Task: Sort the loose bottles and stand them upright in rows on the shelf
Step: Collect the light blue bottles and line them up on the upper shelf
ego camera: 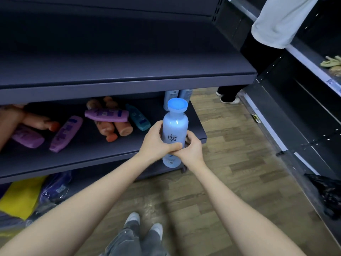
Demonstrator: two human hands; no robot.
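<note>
Pale blue plastic bottle with round cap (pixel 175 130) held upright off the dark shelf's (pixel 110 154) right front corner, left hand (pixel 156 141) and right hand (pixel 190 150) fingers wrapped around its middle, ready for standing beside upright pale bottles (pixel 178 96) at back right.

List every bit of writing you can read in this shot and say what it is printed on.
"村芳", or close to it: two dark brush-style characters on the pale blue bottle held upright in both hands; the reading is uncertain.
Small print near that bottle's base: too small to read.
Label blocks on the purple bottles lying on the shelf: blurred, unreadable.
Label on the teal bottle: blurred.
Tag on the right-hand shelving rail: unreadable.
</note>
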